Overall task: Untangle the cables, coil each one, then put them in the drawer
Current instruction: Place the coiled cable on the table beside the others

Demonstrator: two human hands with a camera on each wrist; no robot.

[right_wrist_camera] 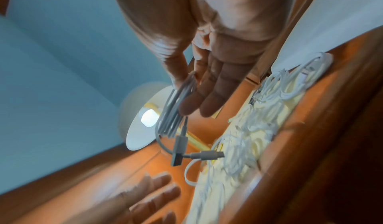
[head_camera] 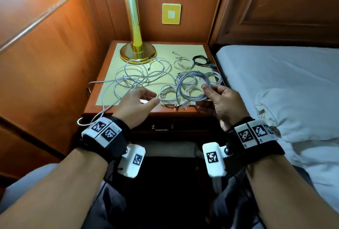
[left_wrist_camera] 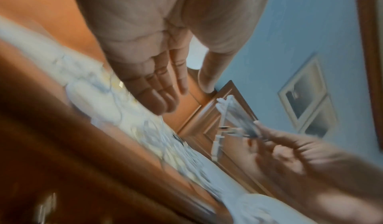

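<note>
My right hand [head_camera: 208, 91] pinches a coiled white cable [head_camera: 190, 86] between thumb and fingers, lifted just above the nightstand's [head_camera: 185, 111] front right. In the right wrist view the same right hand [right_wrist_camera: 184, 95] holds that coil [right_wrist_camera: 172, 118], with its two plugs [right_wrist_camera: 178, 152] dangling below. My left hand [head_camera: 154, 97] hovers beside it, open and empty, with fingers straight in the left wrist view [left_wrist_camera: 186, 96]. A loose tangle of white cables [head_camera: 135, 76] lies on the cream mat. The drawer [head_camera: 187, 128] below is closed.
Several coiled cables lie on the mat: a small white one [head_camera: 183, 63], a black one [head_camera: 201, 60], others at the front [head_camera: 168, 95]. A brass lamp [head_camera: 136, 52] stands at the back. One cable end hangs off the front left edge [head_camera: 88, 120]. A bed [head_camera: 284, 82] borders the right.
</note>
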